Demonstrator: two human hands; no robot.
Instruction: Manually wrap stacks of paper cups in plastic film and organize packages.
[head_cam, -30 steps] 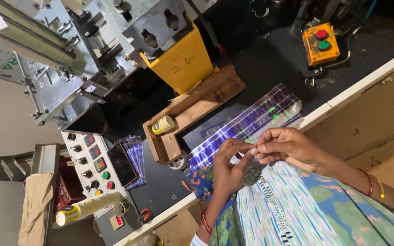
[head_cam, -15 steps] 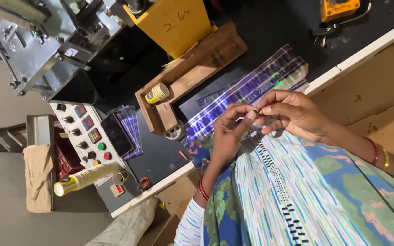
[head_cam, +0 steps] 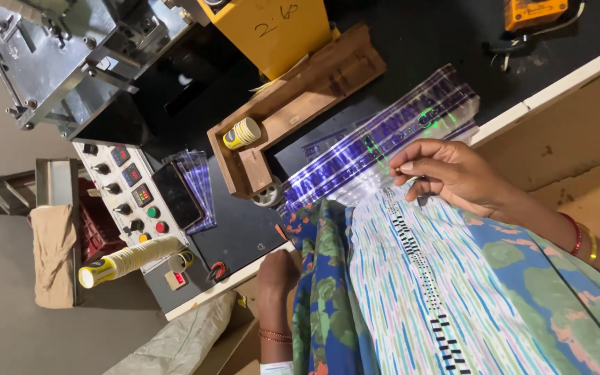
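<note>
A stack of clear plastic bags (head_cam: 383, 135) with purple print lies on the black table. My right hand (head_cam: 446, 173) rests at the near end of the stack, thumb and fingers pinched on a bag's edge; red and gold bangles sit on that wrist. My left hand (head_cam: 276, 272) is down at the table's white front edge (head_cam: 230, 285), beside my patterned blue and green garment (head_cam: 453, 298). Only its back shows, and its fingers are hidden.
A wooden tray (head_cam: 293, 104) with a yellow-and-white tape roll (head_cam: 242, 132) lies beyond the bags. Left of it are a button panel (head_cam: 130, 191), a black phone (head_cam: 175, 194) and a yellow thread cone (head_cam: 123, 260). A yellow machine block (head_cam: 272, 28) and metal frame (head_cam: 50, 55) stand behind.
My two hands were together at the bags' near end. The left hand has since dropped to the table's front edge while the right stays on the bags. The view has shifted.
</note>
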